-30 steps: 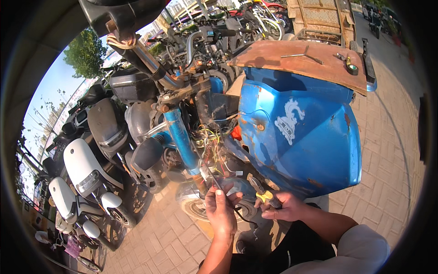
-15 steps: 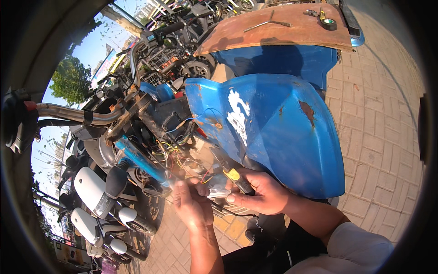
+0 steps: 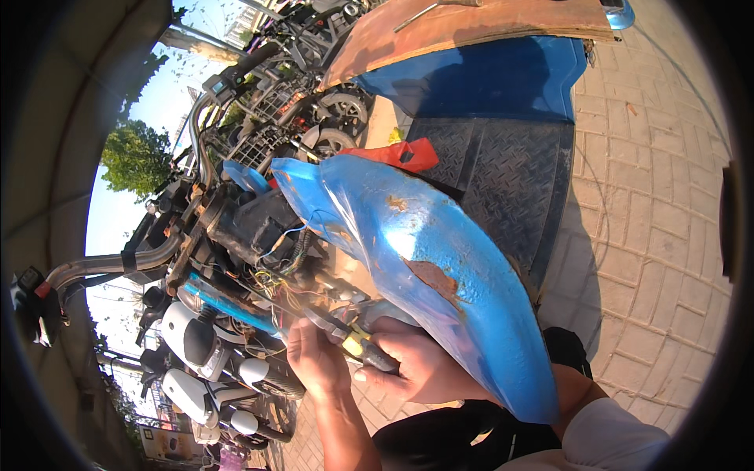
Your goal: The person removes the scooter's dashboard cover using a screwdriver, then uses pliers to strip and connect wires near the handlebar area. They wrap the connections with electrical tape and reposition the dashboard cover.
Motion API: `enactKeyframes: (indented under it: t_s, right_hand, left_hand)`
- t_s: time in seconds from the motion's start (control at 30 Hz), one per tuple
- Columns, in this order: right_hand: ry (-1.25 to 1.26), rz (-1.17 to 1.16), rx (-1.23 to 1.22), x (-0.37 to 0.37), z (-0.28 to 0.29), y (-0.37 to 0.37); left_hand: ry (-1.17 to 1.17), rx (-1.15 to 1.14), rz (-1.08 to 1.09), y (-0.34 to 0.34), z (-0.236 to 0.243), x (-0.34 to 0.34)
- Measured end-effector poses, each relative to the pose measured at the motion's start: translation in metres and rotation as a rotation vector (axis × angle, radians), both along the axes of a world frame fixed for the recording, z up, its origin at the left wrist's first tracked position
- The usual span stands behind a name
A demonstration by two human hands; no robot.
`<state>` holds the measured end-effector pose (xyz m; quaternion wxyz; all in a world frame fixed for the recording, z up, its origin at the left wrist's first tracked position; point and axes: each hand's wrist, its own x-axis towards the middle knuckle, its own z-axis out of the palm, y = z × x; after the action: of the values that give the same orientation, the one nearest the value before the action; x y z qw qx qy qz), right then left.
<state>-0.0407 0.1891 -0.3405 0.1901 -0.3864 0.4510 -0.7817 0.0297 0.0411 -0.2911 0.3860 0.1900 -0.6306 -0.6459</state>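
My right hand is closed around pliers with yellow and black handles. Their metal jaws point up and left, close beside the fingers of my left hand. That hand is curled in a pinch; whatever it grips is hidden behind the fingers. Just above it, thin coloured wires hang in a tangle from the front of a cargo tricycle. A blue body panel with rust patches stands tilted over my right forearm and partly covers it.
Metal handlebars rise at the left. Behind the panel lie a dark tread-plate floor, a red piece and a brown board with a metal tool. Parked white scooters stand at lower left, on brick paving.
The blue panel now shows more edge-on, exposing the tread-plate floor and red piece behind it. The pliers have come left, their jaws now beside my left hand. My view has shifted too.
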Motion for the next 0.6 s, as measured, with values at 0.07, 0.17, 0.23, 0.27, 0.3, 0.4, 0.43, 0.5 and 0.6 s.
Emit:
enactKeyframes:
  t_s: [0.07,0.17,0.23,0.27,0.3,0.4,0.43,0.5,0.6]
  right_hand:
    - [0.015,-0.052,-0.037,0.004,-0.002,-0.002]
    - [0.016,-0.119,-0.1,0.005,-0.001,-0.007]
    - [-0.001,-0.076,-0.076,0.004,0.001,-0.007]
    - [0.01,-0.062,-0.058,0.003,0.003,-0.005]
    - [0.062,-0.065,-0.028,-0.001,0.003,-0.002]
    - [0.083,0.082,0.046,-0.011,0.005,0.006]
    - [0.144,0.048,-0.002,-0.014,0.006,0.005]
    - [0.172,0.075,0.068,-0.017,0.009,0.01]
    - [0.17,0.116,0.135,-0.019,0.014,0.012]
  left_hand:
    - [-0.005,0.032,0.088,0.004,0.001,0.0]
    - [0.022,0.103,0.209,0.012,0.001,0.0]
    - [0.043,0.147,0.203,0.014,0.002,0.001]
    - [0.047,0.147,0.172,0.014,0.002,0.002]
    - [0.051,0.148,0.143,0.013,0.003,0.003]
    - [0.098,0.223,0.108,0.008,0.002,0.01]
    - [0.117,0.252,0.102,0.007,0.001,0.013]
    - [0.134,0.296,0.122,0.003,-0.002,0.018]
    - [0.186,0.308,0.003,0.001,-0.007,0.031]
